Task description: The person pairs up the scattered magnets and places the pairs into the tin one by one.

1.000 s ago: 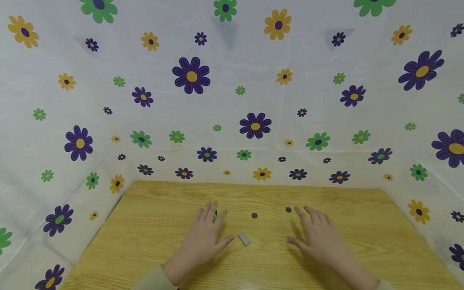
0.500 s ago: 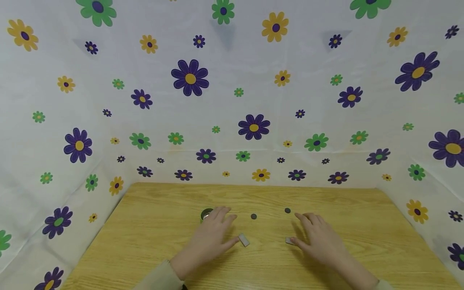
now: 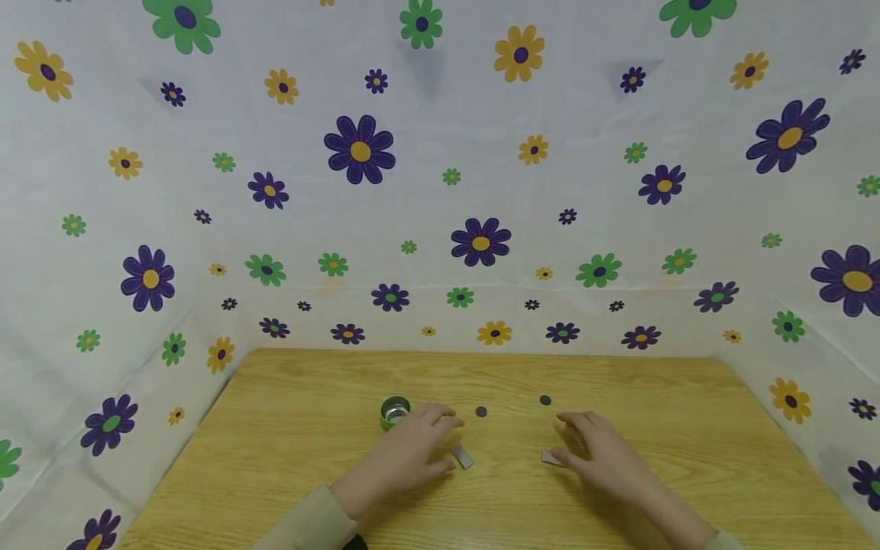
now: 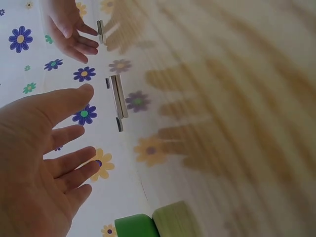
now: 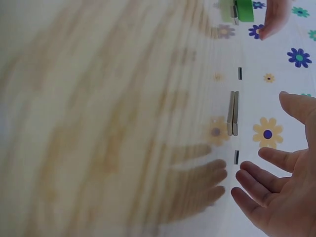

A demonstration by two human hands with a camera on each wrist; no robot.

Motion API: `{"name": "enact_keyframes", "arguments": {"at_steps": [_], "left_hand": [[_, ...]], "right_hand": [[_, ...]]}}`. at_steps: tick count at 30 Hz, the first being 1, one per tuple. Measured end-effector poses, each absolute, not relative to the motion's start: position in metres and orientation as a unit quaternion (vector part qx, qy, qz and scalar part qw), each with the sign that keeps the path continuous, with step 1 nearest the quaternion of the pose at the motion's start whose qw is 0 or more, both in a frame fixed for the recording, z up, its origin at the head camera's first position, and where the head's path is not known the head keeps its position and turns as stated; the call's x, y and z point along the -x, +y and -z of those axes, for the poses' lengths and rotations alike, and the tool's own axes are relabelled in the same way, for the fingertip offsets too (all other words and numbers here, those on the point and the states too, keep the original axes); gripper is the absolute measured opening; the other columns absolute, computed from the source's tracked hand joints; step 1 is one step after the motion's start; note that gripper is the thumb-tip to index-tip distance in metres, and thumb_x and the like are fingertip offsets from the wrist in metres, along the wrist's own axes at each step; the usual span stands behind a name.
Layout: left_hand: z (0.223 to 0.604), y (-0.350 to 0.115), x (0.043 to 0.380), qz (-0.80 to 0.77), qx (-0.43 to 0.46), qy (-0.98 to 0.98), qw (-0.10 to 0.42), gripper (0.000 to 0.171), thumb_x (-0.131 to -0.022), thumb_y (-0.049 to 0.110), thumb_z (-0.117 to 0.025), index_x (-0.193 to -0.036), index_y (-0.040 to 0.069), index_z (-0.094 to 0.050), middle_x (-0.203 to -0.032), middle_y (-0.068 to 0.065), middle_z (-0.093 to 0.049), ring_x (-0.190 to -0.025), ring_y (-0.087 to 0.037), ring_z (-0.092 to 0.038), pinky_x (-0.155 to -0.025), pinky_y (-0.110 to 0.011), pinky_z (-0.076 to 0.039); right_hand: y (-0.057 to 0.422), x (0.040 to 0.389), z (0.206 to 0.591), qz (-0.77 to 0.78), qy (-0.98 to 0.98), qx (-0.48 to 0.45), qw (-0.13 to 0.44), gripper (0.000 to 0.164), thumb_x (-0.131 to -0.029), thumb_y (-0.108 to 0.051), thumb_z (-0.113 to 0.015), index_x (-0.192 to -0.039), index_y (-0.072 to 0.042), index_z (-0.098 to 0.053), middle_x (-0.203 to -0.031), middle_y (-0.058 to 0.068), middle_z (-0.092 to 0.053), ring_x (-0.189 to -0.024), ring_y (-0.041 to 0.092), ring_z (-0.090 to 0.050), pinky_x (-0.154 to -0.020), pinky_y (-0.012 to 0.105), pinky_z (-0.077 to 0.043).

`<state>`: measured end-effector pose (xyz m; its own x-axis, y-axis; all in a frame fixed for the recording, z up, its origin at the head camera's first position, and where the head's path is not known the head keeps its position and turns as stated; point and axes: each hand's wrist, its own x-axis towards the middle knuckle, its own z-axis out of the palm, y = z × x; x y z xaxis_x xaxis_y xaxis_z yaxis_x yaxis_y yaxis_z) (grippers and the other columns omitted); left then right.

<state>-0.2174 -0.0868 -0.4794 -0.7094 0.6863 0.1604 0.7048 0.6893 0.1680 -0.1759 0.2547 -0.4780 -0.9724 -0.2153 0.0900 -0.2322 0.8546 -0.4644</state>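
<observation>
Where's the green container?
In the head view, the green container sits on the table, left of centre, just beyond the left hand, which hides its near right edge.

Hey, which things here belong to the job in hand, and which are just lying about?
Likely the job, judging by nearness to the left hand and right hand, which hold nothing:
left grey bar
right grey bar
left dark disc
right dark disc
green tin

Probably just surroundings:
wooden table
flower-patterned cloth
</observation>
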Motion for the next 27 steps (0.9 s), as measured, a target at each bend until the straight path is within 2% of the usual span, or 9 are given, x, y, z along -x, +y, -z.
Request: {"name": "enact_keyframes", "arguments": {"at_steps": [4, 8, 15, 23, 27], "left_hand": [[0.482, -0.084, 0.220, 0.128, 0.379, -0.916, 0.026, 0.056, -0.095, 0.034, -0.081, -0.145, 0.016, -0.062, -0.145, -0.001, -0.063, -0.139, -0.019, -0.057, -0.119, -0.038, -0.048], [0.483, -0.082, 0.223, 0.142, 0.381, -0.914, 0.008, 0.055, -0.092, 0.032, -0.085, -0.141, 0.016, -0.064, -0.141, 0.000, -0.066, -0.136, -0.018, -0.060, -0.117, -0.035, -0.050], [0.489, -0.081, 0.228, 0.169, 0.377, -0.910, -0.037, 0.052, -0.091, 0.029, -0.086, -0.138, 0.017, -0.067, -0.138, 0.001, -0.067, -0.132, -0.017, -0.062, -0.116, -0.034, -0.050], [0.494, -0.083, 0.235, 0.240, 0.362, -0.898, -0.073, 0.051, -0.089, 0.025, -0.088, -0.134, 0.012, -0.069, -0.132, -0.002, -0.069, -0.128, -0.021, -0.063, -0.114, -0.039, -0.051], [0.496, -0.082, 0.238, 0.260, 0.363, -0.891, -0.082, 0.049, -0.089, 0.024, -0.088, -0.132, 0.011, -0.070, -0.127, -0.002, -0.069, -0.122, -0.019, -0.064, -0.110, -0.036, -0.053]], "right_hand": [[0.258, 0.178, 0.481, -0.273, -0.956, -0.110, -0.005, 0.061, -0.098, -0.043, -0.076, -0.141, -0.002, -0.063, -0.119, 0.008, -0.069, -0.112, 0.026, -0.067, -0.099, 0.052, -0.058], [0.261, 0.179, 0.483, -0.277, -0.953, -0.122, -0.004, 0.060, -0.097, -0.043, -0.077, -0.139, -0.003, -0.064, -0.116, 0.004, -0.069, -0.108, 0.020, -0.065, -0.095, 0.046, -0.058], [0.266, 0.181, 0.488, -0.293, -0.944, -0.149, 0.003, 0.059, -0.092, -0.041, -0.083, -0.135, -0.003, -0.068, -0.116, 0.002, -0.068, -0.106, 0.018, -0.062, -0.090, 0.034, -0.056], [0.275, 0.187, 0.500, -0.343, -0.923, -0.174, 0.012, 0.052, -0.091, -0.031, -0.085, -0.132, -0.004, -0.070, -0.118, 0.004, -0.068, -0.107, 0.019, -0.063, -0.094, 0.030, -0.055], [0.279, 0.188, 0.503, -0.357, -0.915, -0.187, 0.004, 0.047, -0.091, -0.031, -0.085, -0.128, -0.006, -0.072, -0.120, 0.005, -0.068, -0.108, 0.017, -0.063, -0.096, 0.028, -0.055]]}}
